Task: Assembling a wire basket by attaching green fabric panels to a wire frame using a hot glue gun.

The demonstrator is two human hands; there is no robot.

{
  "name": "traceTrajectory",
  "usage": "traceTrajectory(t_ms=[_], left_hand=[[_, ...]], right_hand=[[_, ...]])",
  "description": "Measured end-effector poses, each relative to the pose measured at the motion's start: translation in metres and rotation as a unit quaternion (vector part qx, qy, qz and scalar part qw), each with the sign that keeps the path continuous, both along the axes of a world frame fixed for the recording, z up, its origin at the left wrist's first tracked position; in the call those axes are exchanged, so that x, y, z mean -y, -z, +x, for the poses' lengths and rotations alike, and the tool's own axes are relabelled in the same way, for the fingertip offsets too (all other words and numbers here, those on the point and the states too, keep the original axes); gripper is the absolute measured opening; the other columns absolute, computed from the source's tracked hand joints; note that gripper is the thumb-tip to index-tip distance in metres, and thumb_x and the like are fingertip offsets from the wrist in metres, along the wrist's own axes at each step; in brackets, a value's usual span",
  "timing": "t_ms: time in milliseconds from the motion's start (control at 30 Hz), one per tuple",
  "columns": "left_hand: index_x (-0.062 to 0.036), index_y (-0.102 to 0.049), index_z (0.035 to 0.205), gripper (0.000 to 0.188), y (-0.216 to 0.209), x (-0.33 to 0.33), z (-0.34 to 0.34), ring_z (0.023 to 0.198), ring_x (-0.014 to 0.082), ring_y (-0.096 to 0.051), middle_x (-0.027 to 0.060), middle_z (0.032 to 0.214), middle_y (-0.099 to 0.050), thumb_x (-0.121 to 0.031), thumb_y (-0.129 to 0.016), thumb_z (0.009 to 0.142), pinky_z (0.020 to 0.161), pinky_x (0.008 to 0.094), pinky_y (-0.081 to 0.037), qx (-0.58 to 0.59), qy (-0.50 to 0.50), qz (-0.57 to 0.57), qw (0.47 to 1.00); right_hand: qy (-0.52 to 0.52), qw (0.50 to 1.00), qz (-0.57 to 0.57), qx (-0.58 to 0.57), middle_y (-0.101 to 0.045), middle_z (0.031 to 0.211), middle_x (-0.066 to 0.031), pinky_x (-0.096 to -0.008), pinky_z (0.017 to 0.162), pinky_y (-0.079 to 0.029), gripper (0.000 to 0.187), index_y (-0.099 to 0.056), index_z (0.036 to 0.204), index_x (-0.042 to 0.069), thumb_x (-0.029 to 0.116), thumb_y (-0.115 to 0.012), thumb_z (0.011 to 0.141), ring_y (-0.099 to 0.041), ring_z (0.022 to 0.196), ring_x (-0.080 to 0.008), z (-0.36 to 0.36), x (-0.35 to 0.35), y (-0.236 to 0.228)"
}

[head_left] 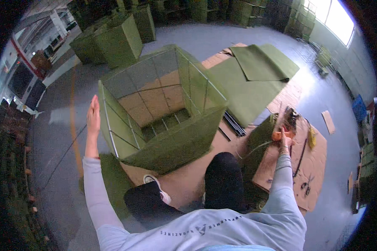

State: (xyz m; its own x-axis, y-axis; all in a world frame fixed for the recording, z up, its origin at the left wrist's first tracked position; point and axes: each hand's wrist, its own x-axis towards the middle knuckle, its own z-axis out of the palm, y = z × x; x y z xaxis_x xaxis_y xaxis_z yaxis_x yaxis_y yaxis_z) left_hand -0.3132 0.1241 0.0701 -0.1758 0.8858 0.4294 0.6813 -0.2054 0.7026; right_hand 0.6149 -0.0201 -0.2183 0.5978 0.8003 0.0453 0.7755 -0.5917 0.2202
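In front of my knees stands a box-shaped frame of thin metal bars (107, 113) covered with green fabric (180, 140), its top uncovered. My left hand (94, 116) is raised at the frame's left edge, fingers stretched and together. Whether it touches the fabric I cannot tell. Out to the right, my right hand (284, 142) is closed round an orange-handled tool (277, 136) above a cardboard-topped stand. The tool is blurred and partly covered by my fingers. A pale hose (255, 149) curves close to it.
Scissors (307, 185) lie on the cardboard (318, 163) at right, near a yellow thing (312, 138). Green sheets (255, 85) and dark bars (234, 123) lie beyond the frame. Finished-looking green boxes (119, 39) stand far left. Cardboard (188, 180) covers the floor by my feet.
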Motion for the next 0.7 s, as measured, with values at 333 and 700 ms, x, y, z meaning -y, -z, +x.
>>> traceTrajectory(t_ms=[333, 700], left_hand=[[0.0031, -0.042, 0.127, 0.065, -0.039, -0.183, 0.02, 0.117, 0.0328, -0.046, 0.0228, 0.126, -0.048, -0.042, -0.057, 0.083, 0.098, 0.0386, -0.037, -0.304, -0.011, 0.021, 0.952], [-0.007, -0.063, 0.082, 0.025, -0.009, -0.217, 0.072, 0.071, 0.033, -0.063, 0.0156, 0.073, -0.064, -0.03, -0.054, 0.086, 0.064, 0.0429, -0.051, -0.459, 0.059, 0.091, 0.882]], right_hand=[[0.199, 0.44, 0.52, -0.704, -0.048, 0.051, -0.002, -0.0298, 0.042, -0.039, 0.035, -0.053, 0.062, 0.012, 0.042, -0.058, 0.079, -0.045, 0.041, -0.017, -0.014, -0.034, 0.005], [0.176, 0.516, 0.667, -0.508, -0.055, 0.063, -0.0029, -0.0258, 0.047, -0.043, 0.011, -0.057, 0.07, 0.004, 0.013, -0.062, 0.072, -0.052, 0.052, -0.0146, -0.129, 0.065, -0.091]])
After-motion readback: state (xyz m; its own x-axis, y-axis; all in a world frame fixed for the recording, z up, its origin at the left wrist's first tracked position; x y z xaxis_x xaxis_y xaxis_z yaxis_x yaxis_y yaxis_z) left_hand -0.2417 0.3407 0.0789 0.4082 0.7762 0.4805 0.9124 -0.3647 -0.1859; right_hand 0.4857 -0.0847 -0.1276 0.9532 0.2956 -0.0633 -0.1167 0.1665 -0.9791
